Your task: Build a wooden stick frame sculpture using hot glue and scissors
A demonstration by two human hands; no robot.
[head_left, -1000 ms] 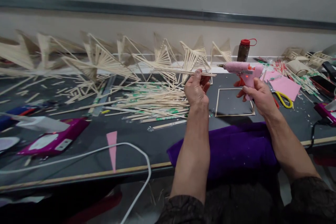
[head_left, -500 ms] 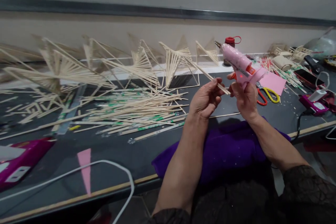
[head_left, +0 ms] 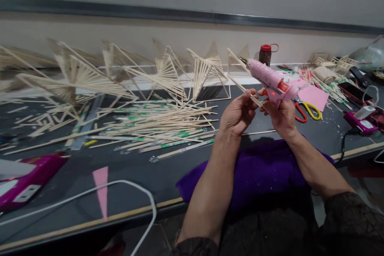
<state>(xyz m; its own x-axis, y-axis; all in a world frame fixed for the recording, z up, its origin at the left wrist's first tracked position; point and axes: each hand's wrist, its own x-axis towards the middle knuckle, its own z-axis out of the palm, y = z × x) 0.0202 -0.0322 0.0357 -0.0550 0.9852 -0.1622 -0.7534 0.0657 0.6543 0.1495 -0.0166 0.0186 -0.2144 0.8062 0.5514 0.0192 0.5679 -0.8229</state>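
Observation:
Between the thumb and fingers of my left hand (head_left: 238, 113) are thin wooden sticks (head_left: 238, 85), pointing up and to the left. My right hand (head_left: 280, 118) is wrapped round the handle of a pink glue gun (head_left: 267, 75), whose metal nozzle points up-left above the sticks. A small red light shows on the gun. The near ends of the sticks reach the fingers of my right hand; whether those fingers grip them I cannot tell. Below my forearms lies a purple cloth (head_left: 270, 168).
Several stick frameworks (head_left: 207, 72) line the wall behind a pile of loose sticks (head_left: 168, 122). Scissors (head_left: 312, 111) with red and yellow handles lie by pink paper (head_left: 313, 95). A red-capped bottle (head_left: 265, 54) stands behind. A white cable (head_left: 129, 182) crosses the table's front left edge.
The glue gun has tipped slightly down and left, bringing its nozzle lower, nearer the sticks. My view has shifted a little to the left. Both hands keep their holds.

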